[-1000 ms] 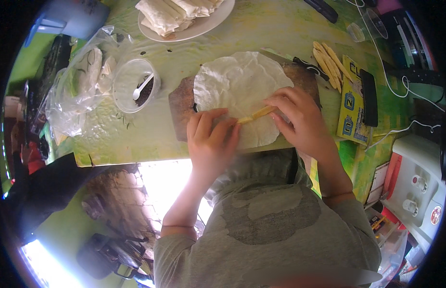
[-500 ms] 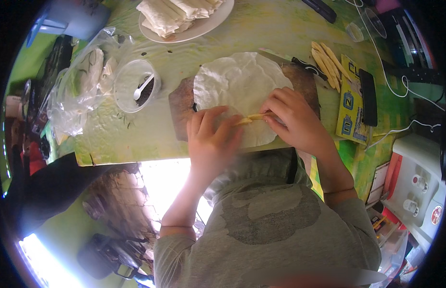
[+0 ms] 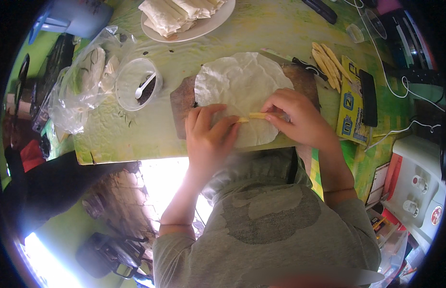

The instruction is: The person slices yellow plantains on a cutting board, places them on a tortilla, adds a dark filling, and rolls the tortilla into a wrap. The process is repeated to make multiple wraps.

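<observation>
A round white wrapper (image 3: 240, 81) lies on a brown board (image 3: 182, 98) at the table's near edge. Above it, the left hand (image 3: 207, 128) and right hand (image 3: 297, 117) each pinch a yellow strip (image 3: 257, 115). Right, blue-blocked lettering marks a yellow sheet (image 3: 348, 103); nearer, a white appliance (image 3: 427, 161) has a round red sticker (image 3: 436, 215).

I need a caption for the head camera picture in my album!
Left hand and right hand hold thin yellow strips over a round white wrapper.
</observation>
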